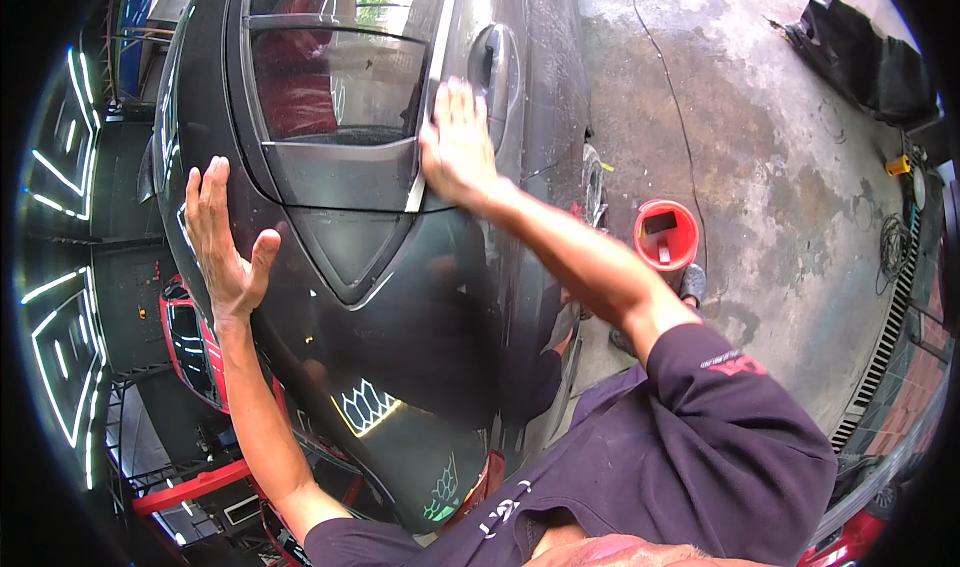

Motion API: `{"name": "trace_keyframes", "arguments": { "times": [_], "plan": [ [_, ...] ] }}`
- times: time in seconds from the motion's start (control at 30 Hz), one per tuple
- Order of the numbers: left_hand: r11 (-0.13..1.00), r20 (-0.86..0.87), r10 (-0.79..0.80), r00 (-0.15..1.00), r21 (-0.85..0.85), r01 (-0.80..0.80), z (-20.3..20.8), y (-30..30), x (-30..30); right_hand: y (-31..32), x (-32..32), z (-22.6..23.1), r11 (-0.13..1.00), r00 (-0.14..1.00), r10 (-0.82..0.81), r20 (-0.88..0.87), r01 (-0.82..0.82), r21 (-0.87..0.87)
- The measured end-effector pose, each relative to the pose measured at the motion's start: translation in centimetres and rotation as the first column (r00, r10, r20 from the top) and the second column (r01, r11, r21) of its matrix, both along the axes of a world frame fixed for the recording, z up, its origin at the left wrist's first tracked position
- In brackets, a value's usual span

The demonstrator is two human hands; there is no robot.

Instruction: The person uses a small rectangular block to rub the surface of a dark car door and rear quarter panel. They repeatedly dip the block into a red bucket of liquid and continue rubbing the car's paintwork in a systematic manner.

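A dark grey car (pixel 400 357) with a dull surface fills the middle. My right hand (pixel 459 145) lies flat on its rear door, fingers stretched forward, across the pale trim strip (pixel 447 27) and beside the door handle (pixel 491 62). Whether anything thin is under that palm is hidden. To its left is the rear side window (pixel 340 82), with a small triangular panel (pixel 345 252) behind it. My left hand (pixel 225 252) is at the roof edge, fingers up and thumb apart, holding nothing. Whether its palm touches the roof I cannot tell.
A red bucket (pixel 638 229) with a dark block and a pale piece inside stands on the concrete floor, near my foot (pixel 692 284). A thin cable (pixel 665 72) runs past it. Black sheeting (pixel 850 57) and a drain grate (pixel 880 337) lie right. A red car (pixel 190 342) stands left.
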State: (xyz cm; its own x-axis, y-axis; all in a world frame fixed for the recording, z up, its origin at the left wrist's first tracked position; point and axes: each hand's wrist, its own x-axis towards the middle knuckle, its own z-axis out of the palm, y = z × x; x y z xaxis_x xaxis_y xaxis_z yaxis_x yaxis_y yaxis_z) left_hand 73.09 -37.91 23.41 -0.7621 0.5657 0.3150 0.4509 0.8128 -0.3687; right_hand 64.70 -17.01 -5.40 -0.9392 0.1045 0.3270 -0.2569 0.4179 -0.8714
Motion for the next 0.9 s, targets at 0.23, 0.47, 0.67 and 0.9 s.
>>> {"name": "trace_keyframes", "arguments": {
  "times": [0.23, 0.47, 0.67, 0.9],
  "plan": [
    [1.0, -0.008, 0.019, 1.0, -0.005, -0.019, -0.3, 0.2, 0.2, -1.7, 7.4, -1.1, 0.998, 0.998, 0.058, -0.004, -0.058, 0.007],
    [1.0, -0.032, -0.016, 0.999, -0.013, 0.016, -0.4, 0.0, -0.6, 1.3, 3.4, 0.9, 0.992, 0.994, 0.027, 0.102, -0.04, 0.122],
    [0.998, -0.052, -0.064, 0.997, 0.02, 0.065, -0.7, -0.3, -0.4, 0.5, 8.7, -0.1, 0.98, 0.993, 0.061, 0.101, -0.079, 0.185],
    [0.995, -0.086, -0.099, 0.991, 0.009, 0.1, -0.5, -1.1, -1.0, 0.6, 13.2, -3.1, 0.991, 0.962, 0.087, -0.259, -0.058, 0.117]
  ]
}}
